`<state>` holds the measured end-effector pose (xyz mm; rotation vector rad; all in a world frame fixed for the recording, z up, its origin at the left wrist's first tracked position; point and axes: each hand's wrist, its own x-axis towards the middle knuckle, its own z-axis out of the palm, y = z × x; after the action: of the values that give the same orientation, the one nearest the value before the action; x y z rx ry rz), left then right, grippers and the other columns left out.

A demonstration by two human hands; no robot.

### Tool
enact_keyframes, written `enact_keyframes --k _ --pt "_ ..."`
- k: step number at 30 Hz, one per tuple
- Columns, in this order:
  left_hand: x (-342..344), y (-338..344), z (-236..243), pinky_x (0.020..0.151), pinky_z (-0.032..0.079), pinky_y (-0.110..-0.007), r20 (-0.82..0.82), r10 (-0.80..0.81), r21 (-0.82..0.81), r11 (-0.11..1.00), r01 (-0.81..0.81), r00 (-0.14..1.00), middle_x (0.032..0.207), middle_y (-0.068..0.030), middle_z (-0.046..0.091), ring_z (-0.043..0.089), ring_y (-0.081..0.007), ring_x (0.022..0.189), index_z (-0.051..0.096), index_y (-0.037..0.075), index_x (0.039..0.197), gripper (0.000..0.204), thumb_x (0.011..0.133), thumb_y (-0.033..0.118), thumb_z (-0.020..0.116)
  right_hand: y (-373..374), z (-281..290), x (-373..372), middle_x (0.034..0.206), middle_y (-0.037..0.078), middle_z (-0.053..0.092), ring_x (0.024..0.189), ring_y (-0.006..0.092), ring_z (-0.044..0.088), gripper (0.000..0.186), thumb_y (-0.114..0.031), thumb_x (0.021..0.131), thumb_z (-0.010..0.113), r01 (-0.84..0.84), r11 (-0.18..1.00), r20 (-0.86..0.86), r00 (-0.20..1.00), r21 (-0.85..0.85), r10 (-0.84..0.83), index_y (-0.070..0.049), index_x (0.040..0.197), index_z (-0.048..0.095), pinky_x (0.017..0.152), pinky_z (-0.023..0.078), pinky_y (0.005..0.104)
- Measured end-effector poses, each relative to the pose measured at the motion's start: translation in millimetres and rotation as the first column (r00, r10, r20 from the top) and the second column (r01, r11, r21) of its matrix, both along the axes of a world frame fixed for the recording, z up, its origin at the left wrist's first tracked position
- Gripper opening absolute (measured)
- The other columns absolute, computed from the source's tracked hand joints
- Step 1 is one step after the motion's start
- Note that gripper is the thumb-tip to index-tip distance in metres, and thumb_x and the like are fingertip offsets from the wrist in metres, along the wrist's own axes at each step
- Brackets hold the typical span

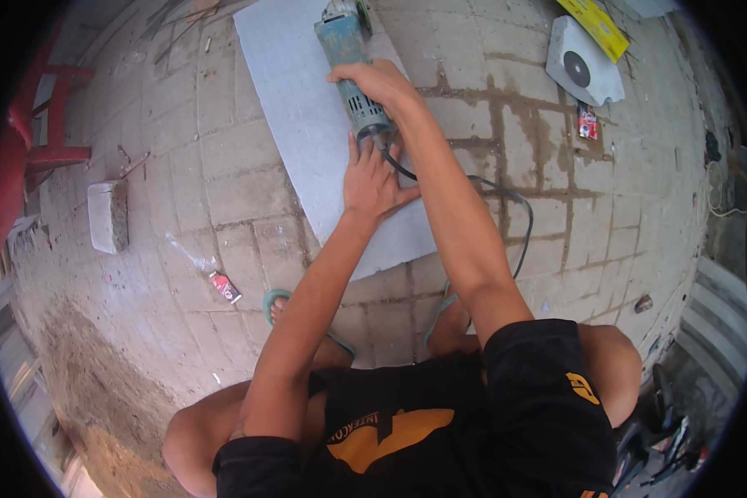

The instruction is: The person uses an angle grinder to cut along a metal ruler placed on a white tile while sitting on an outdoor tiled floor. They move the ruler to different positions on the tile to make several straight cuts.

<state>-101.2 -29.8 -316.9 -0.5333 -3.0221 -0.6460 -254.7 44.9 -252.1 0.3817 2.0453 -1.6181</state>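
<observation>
A teal angle grinder (pixel 343 43) lies lengthwise over a flat light-grey sheet (pixel 286 91) on the paved ground, its head at the far end. My right hand (pixel 379 83) is closed around the middle of the grinder's body. Just behind the tool's tail, my left hand (pixel 373 184) rests on the sheet with its fingers spread; the fingertips come close to the tail, and I cannot tell whether they touch it. A black cord (pixel 527 217) leaves the tail, passes under my right forearm and curves back toward my right leg.
A black disc (pixel 576 69) lies on a whitish slab (pixel 558 51) at the far right, beside a yellow package (pixel 598 26). Small red packets (pixel 588 122) lie on the paving (pixel 224 183). To the left are a grey block (pixel 109 217) and red furniture (pixel 58 155).
</observation>
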Motion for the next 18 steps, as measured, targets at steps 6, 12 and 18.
enact_keyframes --k 6,12,18 --pt "-1.6 -0.2 1.8 0.124 0.016 -0.061 0.037 -0.004 0.003 1.0 0.004 0.999 0.145 -0.0253 0.05 0.045 -0.0431 0.136 0.042 0.006 0.152 0.106 0.075 0.074 0.067 -0.5 1.1 1.9 0.092 0.021 0.072 0.079 0.0304 0.07 0.058 -0.039 0.063 0.081 0.002 1.0 -0.012 1.0 0.006 -0.002 0.01 0.094 0.073 0.071 0.053 0.0385" --pt "-0.6 0.3 -0.5 0.124 0.016 -0.061 -0.018 -0.002 -0.002 1.0 0.002 1.0 0.145 -0.0254 0.051 0.045 -0.0431 0.136 0.042 0.006 0.153 0.106 0.074 0.074 0.067 0.8 6.3 1.9 0.092 0.021 0.072 0.08 0.0301 0.069 0.058 -0.038 0.063 0.081 -0.001 1.0 0.01 1.0 -0.001 0.001 0.011 0.094 0.073 0.072 0.053 0.0386" --pt "-1.1 0.4 2.2 0.124 0.015 -0.06 -0.005 0.004 0.0 1.0 -0.004 1.0 0.141 -0.0243 0.054 0.045 -0.0412 0.136 0.044 0.006 0.152 0.105 0.075 0.074 0.067 -1.1 1.7 2.7 0.087 0.015 0.07 0.075 0.024 0.065 0.053 -0.039 0.067 0.081 0.014 1.0 -0.006 1.0 0.001 -0.014 0.005 0.094 0.073 0.067 0.048 0.0368"
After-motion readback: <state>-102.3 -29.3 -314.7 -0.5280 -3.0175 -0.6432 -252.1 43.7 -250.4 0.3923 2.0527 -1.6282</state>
